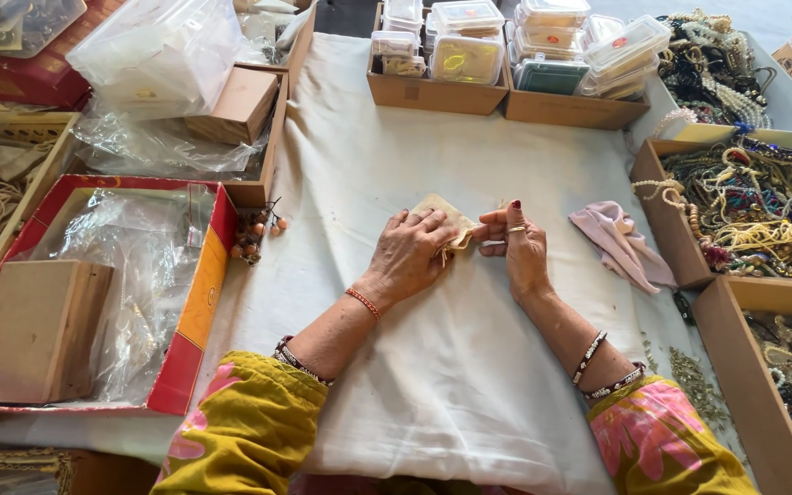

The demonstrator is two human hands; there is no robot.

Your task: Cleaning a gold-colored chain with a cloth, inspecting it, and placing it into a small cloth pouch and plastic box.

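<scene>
Your left hand [412, 254] is lying flat over a small beige pouch [445, 214], fingers spread and pressing it onto the white cloth [451, 367] in the middle of the table. Your right hand [517, 249] is pinched shut on the pouch's right edge, thumb and fingers together around the frayed bit.

Looks to me like that pouch is light, thin and floppy, probably soft fabric. It won't slip much on cloth, but it'll fold or bunch if you drag it. I'd grab it by an edge or corner with a pinch, flat hand on top to keep it steady. Nothing fragile about it as far as I can tell, though I can't see if anything's inside.

Just right of your hands there's a crumpled pink cloth [621, 240]. To the left, a little cluster of orange beads [254, 234] sits at the cloth's edge.

Further out: on the left, a red and yellow box [202, 302] lined with clear plastic, with a plain wooden box [34, 330] in it. Far left, another cardboard tray with a clear bag [162, 41]. At the far side, two cardboard trays [506, 99] stacked with clear lidded plastic tubs [543, 41]. Down the right side, open cardboard boxes [666, 225] piled with tangled necklaces [744, 211], pearly, gold and dark beads.
</scene>
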